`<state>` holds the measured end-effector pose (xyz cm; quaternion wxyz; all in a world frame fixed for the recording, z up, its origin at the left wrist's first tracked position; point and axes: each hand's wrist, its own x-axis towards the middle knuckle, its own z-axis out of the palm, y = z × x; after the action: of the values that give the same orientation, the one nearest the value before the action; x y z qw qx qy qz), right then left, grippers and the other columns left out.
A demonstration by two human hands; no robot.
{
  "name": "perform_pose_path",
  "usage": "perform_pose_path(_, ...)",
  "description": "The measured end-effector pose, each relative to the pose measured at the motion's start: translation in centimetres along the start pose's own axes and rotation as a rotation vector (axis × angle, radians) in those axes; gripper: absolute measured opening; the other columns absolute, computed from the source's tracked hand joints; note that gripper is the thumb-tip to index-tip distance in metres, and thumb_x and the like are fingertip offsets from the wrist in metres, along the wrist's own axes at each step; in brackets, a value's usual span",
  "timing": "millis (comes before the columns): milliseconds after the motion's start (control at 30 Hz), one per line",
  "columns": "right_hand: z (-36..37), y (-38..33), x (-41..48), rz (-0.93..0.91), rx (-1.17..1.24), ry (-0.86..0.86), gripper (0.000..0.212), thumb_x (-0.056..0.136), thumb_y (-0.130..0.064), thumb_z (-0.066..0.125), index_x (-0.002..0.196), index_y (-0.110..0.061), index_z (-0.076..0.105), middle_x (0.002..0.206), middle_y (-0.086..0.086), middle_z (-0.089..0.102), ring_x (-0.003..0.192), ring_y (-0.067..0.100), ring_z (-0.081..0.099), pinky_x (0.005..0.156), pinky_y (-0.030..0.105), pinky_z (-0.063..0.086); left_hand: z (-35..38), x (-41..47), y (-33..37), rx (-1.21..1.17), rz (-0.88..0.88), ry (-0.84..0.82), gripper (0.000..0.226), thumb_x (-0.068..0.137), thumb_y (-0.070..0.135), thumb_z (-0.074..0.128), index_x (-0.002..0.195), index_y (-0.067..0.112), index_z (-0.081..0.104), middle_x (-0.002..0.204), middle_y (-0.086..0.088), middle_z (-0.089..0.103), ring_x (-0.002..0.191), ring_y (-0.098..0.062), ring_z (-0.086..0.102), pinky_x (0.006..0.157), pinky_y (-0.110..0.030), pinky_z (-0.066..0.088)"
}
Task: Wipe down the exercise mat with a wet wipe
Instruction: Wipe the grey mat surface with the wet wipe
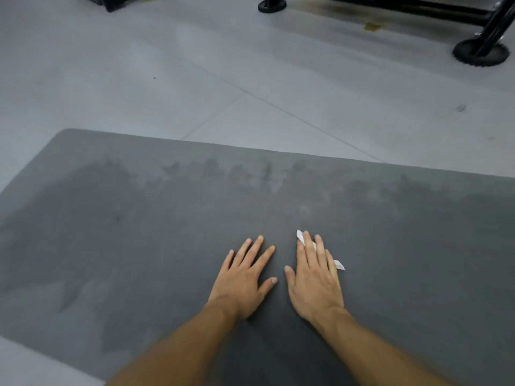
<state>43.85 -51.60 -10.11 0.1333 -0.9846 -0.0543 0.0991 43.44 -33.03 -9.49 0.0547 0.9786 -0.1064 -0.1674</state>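
Observation:
A dark grey exercise mat point(167, 232) lies across the floor, with darker damp patches on its left and far parts. My left hand point(245, 277) rests flat on the mat with fingers spread and holds nothing. Just to its right, my right hand point(315, 277) lies flat with straight fingers pressing a white wet wipe point(339, 264) onto the mat. Only the corners of the wipe show, one past the fingertips and one at the hand's right side.
Pale grey tiled floor point(250, 79) stretches beyond the mat's far edge. A black equipment frame with round feet point(480, 52) stands at the back right, with another foot point(271, 5) at the top middle. A dark object sits at the top left.

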Motion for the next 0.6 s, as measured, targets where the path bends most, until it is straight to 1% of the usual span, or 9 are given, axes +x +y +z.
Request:
perform_pose_path(100, 0.8, -3.1, 0.2, -0.113, 0.043, -0.006, 0.07, 0.106, -0.037, 0.035, 0.164, -0.011, 0.006, 0.172, 0.001, -0.001, 0.159, 0.025, -0.003, 0.128, 0.042, 0.01, 0.3, -2.0, -1.7, -0.01, -0.066, 0.009, 0.069, 0.101, 0.068, 0.02, 0.159, 0.047, -0.011, 0.166, 0.02, -0.026, 0.153, -0.006, -0.025, 0.125, -0.037, -0.009)
perform_pose_path(167, 1.3, -4.0, 0.2, -0.175, 0.038, -0.024, 0.07, 0.107, -0.036, 0.034, 0.164, -0.013, 0.002, 0.172, -0.001, -0.003, 0.159, 0.023, -0.006, 0.128, 0.041, 0.008, 0.4, -3.2, -2.7, -0.023, -0.107, 0.012, 0.069, 0.101, 0.068, 0.021, 0.159, 0.047, -0.01, 0.166, 0.02, -0.025, 0.153, -0.005, -0.025, 0.125, -0.037, -0.009)
perform_pose_path(267, 1.3, -3.1, 0.2, -0.268, 0.006, -0.023, 0.071, 0.107, -0.038, 0.031, 0.164, -0.016, -0.003, 0.172, -0.003, -0.002, 0.158, 0.018, -0.009, 0.129, 0.038, 0.006, 0.5, -4.5, -4.0, -0.045, -0.136, 0.013, 0.069, 0.101, 0.068, 0.022, 0.159, 0.047, -0.01, 0.167, 0.02, -0.023, 0.154, -0.006, -0.023, 0.127, -0.037, -0.007)
perform_pose_path(367, 0.5, -1.7, 0.3, -0.365, 0.019, -0.059, 0.07, 0.106, -0.039, 0.035, 0.165, -0.022, 0.001, 0.172, -0.008, 0.003, 0.158, 0.011, -0.008, 0.127, 0.03, 0.0, 0.4, -4.9, -4.4, -0.076, -0.139, 0.023, 0.07, 0.102, 0.066, 0.025, 0.161, 0.045, -0.005, 0.168, 0.019, -0.02, 0.154, -0.006, -0.021, 0.128, -0.038, -0.006)
perform_pose_path(433, 0.0, -2.3, 0.4, -0.304, 0.21, -0.092, 0.066, 0.107, -0.038, 0.039, 0.165, -0.025, 0.01, 0.171, -0.011, 0.009, 0.157, 0.006, -0.002, 0.124, 0.025, 0.0, 0.5, -4.9, -3.9, -0.13, -0.161, 0.055, 0.07, 0.103, 0.061, 0.034, 0.163, 0.041, 0.005, 0.171, 0.015, -0.012, 0.156, -0.009, -0.015, 0.128, -0.039, -0.004)
perform_pose_path(500, -0.5, -4.1, 0.3, -0.165, 0.513, -0.137, 0.058, 0.108, -0.035, 0.041, 0.163, -0.027, 0.022, 0.169, -0.015, 0.017, 0.155, 0.001, 0.008, 0.125, 0.029, 0.008, 0.3, -4.6, -2.8, -0.251, -0.185, 0.131, 0.065, 0.102, 0.053, 0.044, 0.161, 0.034, 0.024, 0.172, 0.009, 0.005, 0.158, -0.013, -0.002, 0.129, -0.039, 0.002)
perform_pose_path(533, -0.9, -5.2, 0.3, -0.099, 0.677, -0.168, 0.054, 0.109, -0.033, 0.04, 0.162, -0.028, 0.026, 0.167, -0.016, 0.02, 0.152, -0.002, 0.013, 0.126, 0.03, 0.011, 0.1, -4.4, -2.2, -0.326, -0.179, 0.173, 0.061, 0.102, 0.049, 0.048, 0.159, 0.03, 0.033, 0.17, 0.006, 0.017, 0.158, -0.014, 0.009, 0.129, -0.04, 0.009)
perform_pose_path(567, -1.2, -6.3, 0.4, -0.043, 0.835, -0.197, 0.051, 0.11, -0.03, 0.039, 0.16, -0.027, 0.031, 0.166, -0.016, 0.025, 0.149, -0.006, 0.019, 0.126, 0.028, 0.014, -0.3, -4.2, -1.6, -0.41, -0.157, 0.207, 0.056, 0.102, 0.044, 0.05, 0.155, 0.027, 0.041, 0.165, 0.005, 0.031, 0.155, -0.014, 0.022, 0.127, -0.04, 0.018)
perform_pose_path(600, -1.6, -7.3, 0.6, 0.0, 0.964, -0.214, 0.047, 0.111, -0.028, 0.039, 0.158, -0.025, 0.038, 0.164, -0.014, 0.032, 0.145, -0.006, 0.026, 0.124, 0.024, 0.017, -0.7, -3.9, -0.9, -0.516, -0.135, 0.233, 0.049, 0.102, 0.04, 0.051, 0.15, 0.027, 0.048, 0.156, 0.007, 0.046, 0.147, -0.012, 0.036, 0.122, -0.039, 0.03)
